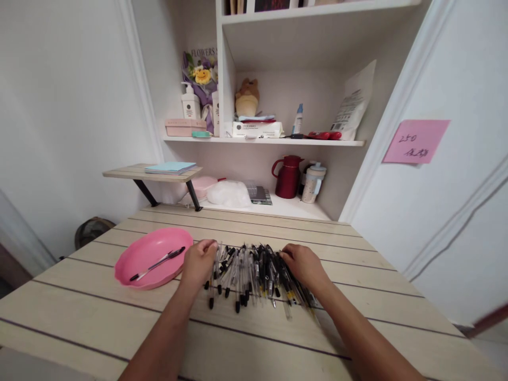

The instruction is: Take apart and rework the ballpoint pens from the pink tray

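A wide heap of pens, many with clear barrels and black caps, lies in the middle of the slatted table. At the heap's left end is my left hand, its fingers closed in a pinch at the upper end of a clear pen. My right hand is at the right end, fingers curled against the darker pens; what they grip is hidden. Left of my left hand sits a pink oval tray, in which a black-and-clear pen lies diagonally.
A small raised shelf with blue paper stands at the table's back left. Behind the table, a white shelf unit holds a red jug, a pale bottle and a plastic bag. A pink note is on the right wall.
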Tool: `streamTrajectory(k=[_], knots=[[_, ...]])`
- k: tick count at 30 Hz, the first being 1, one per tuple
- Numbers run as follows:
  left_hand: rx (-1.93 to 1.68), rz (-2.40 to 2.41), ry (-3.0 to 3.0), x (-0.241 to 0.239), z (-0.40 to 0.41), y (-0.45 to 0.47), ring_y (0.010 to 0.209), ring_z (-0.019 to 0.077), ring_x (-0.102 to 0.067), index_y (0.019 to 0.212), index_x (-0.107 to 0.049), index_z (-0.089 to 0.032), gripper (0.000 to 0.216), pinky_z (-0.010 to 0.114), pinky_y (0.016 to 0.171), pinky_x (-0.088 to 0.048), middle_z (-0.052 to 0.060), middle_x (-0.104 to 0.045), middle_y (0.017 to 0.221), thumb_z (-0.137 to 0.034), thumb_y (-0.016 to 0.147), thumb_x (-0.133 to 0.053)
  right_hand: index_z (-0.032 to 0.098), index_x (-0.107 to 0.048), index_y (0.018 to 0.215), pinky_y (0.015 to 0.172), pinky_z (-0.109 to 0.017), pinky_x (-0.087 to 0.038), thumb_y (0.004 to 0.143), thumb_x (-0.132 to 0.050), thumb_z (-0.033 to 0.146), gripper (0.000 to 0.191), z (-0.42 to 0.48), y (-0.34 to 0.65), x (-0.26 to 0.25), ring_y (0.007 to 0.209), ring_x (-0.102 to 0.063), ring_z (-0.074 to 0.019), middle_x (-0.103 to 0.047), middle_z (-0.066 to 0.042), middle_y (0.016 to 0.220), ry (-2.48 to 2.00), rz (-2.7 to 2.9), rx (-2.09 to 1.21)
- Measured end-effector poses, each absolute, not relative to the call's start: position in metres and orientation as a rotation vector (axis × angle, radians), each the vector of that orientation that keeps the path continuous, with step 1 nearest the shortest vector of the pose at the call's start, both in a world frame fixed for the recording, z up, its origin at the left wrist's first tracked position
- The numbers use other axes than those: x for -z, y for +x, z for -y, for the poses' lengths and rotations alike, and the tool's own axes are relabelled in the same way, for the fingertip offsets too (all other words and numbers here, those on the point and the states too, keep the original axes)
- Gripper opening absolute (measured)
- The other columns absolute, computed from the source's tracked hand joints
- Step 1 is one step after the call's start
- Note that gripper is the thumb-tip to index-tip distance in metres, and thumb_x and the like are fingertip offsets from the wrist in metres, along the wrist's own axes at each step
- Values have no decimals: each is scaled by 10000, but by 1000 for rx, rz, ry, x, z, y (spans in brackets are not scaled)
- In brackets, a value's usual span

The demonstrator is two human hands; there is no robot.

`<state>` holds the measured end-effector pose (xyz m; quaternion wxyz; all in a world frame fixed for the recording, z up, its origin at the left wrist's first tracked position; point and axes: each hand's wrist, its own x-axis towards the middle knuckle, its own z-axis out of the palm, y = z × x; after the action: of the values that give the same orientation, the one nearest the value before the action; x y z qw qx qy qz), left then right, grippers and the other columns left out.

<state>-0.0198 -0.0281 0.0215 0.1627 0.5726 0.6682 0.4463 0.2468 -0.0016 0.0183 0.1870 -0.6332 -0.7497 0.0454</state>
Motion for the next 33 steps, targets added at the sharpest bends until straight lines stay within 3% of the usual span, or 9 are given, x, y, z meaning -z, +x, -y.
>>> streamTrajectory(k=[3,6,11,15,19,22,26,29,33], knots=[[-1179,-2149,1731,-39,26,-66,901,186,-579,997,-606,-167,368,244,767,-411,59,-651,990,-362,738,-430,204,-651,759,597,-241,-337,792,-412,339,277,-1,249,-16,744,-573,-176,-655,-61,737,-1761,2108,-129],[-679,-2475,1761,-51,26,-117,984,197,-542,1057,-567,-202,365,262,776,-398,53,-593,1114,-304,747,-403,205,-653,746,586,-244,-338,788,-412,350,284,-2,250,-14,721,-576,-177,-657,-61,728,-1750,2104,-139],[-327,-2526,1648,-42,32,-150,735,278,-605,771,-646,-112,210,329,631,-404,175,-665,816,-193,620,-525,210,-655,724,585,-244,-342,769,-441,356,262,-2,246,-12,704,-580,-176,-657,-56,709,-1701,2113,-190],[-276,-2530,1635,-30,36,-146,717,279,-593,671,-621,-118,122,326,616,-384,183,-661,778,-174,599,-539,211,-654,715,592,-245,-347,763,-445,349,255,-2,245,-11,700,-579,-176,-654,-52,694,-1692,2110,-207],[-346,-2536,1629,-39,37,-144,675,257,-579,631,-588,-132,75,306,588,-366,153,-650,715,-179,606,-536,209,-652,701,593,-249,-349,745,-464,332,229,-5,248,-10,689,-572,-175,-652,-51,697,-1673,2078,-245],[-518,-2509,1690,-51,41,-122,690,211,-562,725,-564,-163,112,273,578,-353,97,-636,761,-234,670,-497,199,-633,653,578,-253,-353,736,-465,345,237,-3,245,-14,643,-556,-168,-630,-38,648,-1595,1972,-390],[-1134,-1916,1716,-49,61,-46,590,151,-515,737,-515,-196,102,232,524,-342,9,-571,665,-269,666,-527,163,-588,678,513,-250,-358,728,-475,456,318,18,218,-23,516,-500,-136,-564,-14,558,-1239,1660,-968],[-1229,-1532,1690,-31,78,15,567,135,-480,666,-514,-203,49,220,514,-318,-6,-523,612,-205,640,-554,180,-551,933,472,-224,-344,686,-547,477,387,34,193,-24,535,-506,-116,-591,-16,705,-917,1335,-1394],[-1311,-1257,1368,-12,87,54,502,114,-439,636,-495,-201,104,205,448,-267,-12,-491,574,-190,617,-596,149,-572,727,410,-203,-263,646,-600,476,337,39,180,-17,415,-360,-65,-494,25,501,-883,1116,-1360]])
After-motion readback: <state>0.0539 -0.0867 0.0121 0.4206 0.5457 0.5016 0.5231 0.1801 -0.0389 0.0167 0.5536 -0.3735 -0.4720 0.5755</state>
